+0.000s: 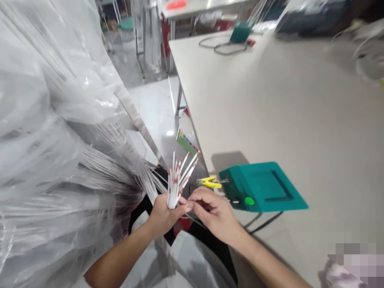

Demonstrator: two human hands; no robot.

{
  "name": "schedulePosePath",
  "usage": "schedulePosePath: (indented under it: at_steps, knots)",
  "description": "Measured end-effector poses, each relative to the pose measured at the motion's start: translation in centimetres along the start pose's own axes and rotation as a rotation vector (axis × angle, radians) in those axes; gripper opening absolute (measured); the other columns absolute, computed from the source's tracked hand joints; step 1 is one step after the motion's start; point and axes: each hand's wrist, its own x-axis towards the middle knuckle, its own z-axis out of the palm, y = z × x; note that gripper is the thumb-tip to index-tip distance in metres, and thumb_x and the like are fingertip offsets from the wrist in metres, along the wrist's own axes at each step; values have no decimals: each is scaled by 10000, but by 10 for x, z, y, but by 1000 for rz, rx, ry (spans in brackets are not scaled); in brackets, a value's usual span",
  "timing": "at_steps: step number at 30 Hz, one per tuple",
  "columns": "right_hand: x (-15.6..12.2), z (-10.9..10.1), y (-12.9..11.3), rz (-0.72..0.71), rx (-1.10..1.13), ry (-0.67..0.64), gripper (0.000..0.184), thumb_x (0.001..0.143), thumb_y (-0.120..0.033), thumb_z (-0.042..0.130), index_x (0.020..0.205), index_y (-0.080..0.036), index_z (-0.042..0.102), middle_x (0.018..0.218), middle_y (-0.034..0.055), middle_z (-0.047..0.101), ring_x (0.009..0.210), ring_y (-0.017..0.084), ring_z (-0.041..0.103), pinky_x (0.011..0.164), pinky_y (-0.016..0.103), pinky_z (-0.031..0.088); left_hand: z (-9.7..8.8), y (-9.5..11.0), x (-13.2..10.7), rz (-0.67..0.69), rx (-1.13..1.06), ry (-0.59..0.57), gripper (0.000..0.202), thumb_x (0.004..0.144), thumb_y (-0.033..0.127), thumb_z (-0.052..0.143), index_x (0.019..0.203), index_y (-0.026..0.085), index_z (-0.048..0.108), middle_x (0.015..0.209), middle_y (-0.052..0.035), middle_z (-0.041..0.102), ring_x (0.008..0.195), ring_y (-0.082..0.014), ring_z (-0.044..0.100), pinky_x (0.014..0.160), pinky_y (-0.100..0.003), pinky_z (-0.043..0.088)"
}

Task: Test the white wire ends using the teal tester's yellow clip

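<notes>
A bundle of white wires (177, 180) with reddish-brown tips stands upright in my left hand (164, 216), whose fingers wrap round it. Just to the right, my right hand (214, 212) has its thumb and fingertips pinched together, touching my left fingertips. Whatever lies in that pinch is too small to make out. Close beyond my right hand is a teal box (264, 188) with a green round button, resting at the table edge. A yellow clip (210, 182) sticks out from the box's left side.
More long white wires (102, 168) hang under clear plastic sheeting (60, 80) on the left. The pale table (270, 104) spreads to the right, with another teal box (241, 32) and a looped cable at its far end. A printed carton (187, 140) stands below the table edge.
</notes>
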Motion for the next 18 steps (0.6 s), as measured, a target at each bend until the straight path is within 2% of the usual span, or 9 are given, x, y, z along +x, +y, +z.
schedulePosePath:
  at_steps: [2, 4, 7, 11, 13, 16, 18]
  knots:
    - [3, -8, -4, -45, -47, -103, 147, 850, -189, 517, 727, -184, 596, 677, 18, 557, 607, 118, 529, 536, 239, 432, -5, 2, 0, 36, 25, -79, 184, 756, 311, 614, 714, 146, 685, 645, -17, 588, 645, -139, 510, 645, -256, 403]
    - [5, -16, -9, -118, -101, -208, 165, 861, -154, 486, 751, -189, 603, 725, 29, 574, 659, 122, 548, 567, 239, 446, -9, 4, 0, 67, 41, -163, 240, 772, 333, 593, 656, 138, 672, 608, -13, 557, 634, -134, 485, 652, -260, 394]
    - [6, -22, -14, -291, -293, -267, 200, 864, -114, 448, 811, -194, 623, 791, 47, 604, 709, 131, 568, 586, 246, 459, -12, 6, -1, 8, 1, -212, 269, 738, 388, 628, 650, 135, 656, 565, -2, 521, 577, -119, 456, 577, -245, 376]
    - [2, -19, -10, -673, -714, -120, 228, 863, -93, 429, 880, -168, 644, 775, 63, 651, 607, 135, 553, 519, 280, 445, -11, 2, 1, -115, -78, -164, 325, 696, 455, 655, 619, 144, 609, 440, 53, 374, 416, -68, 311, 409, -213, 241]
    - [0, -17, -3, -820, -792, -55, 208, 856, -80, 459, 896, -162, 645, 803, 66, 679, 627, 143, 581, 524, 289, 459, -8, -1, 2, -174, -122, -118, 337, 682, 467, 664, 626, 141, 603, 420, 68, 342, 384, -54, 267, 380, -206, 192]
    - [-5, -17, 7, -894, -765, -5, 199, 826, -70, 533, 944, -178, 651, 864, 70, 703, 720, 163, 634, 566, 289, 493, -5, -1, 1, -180, -126, -54, 325, 697, 455, 651, 654, 134, 627, 402, 68, 350, 369, -54, 286, 370, -201, 203]
    - [-8, -18, 12, -849, -743, 13, 235, 809, -81, 572, 984, -212, 657, 876, 54, 709, 725, 163, 647, 584, 286, 514, -5, 2, -1, -141, -110, -1, 266, 701, 402, 658, 686, 137, 658, 410, 63, 379, 383, -59, 318, 389, -202, 252]
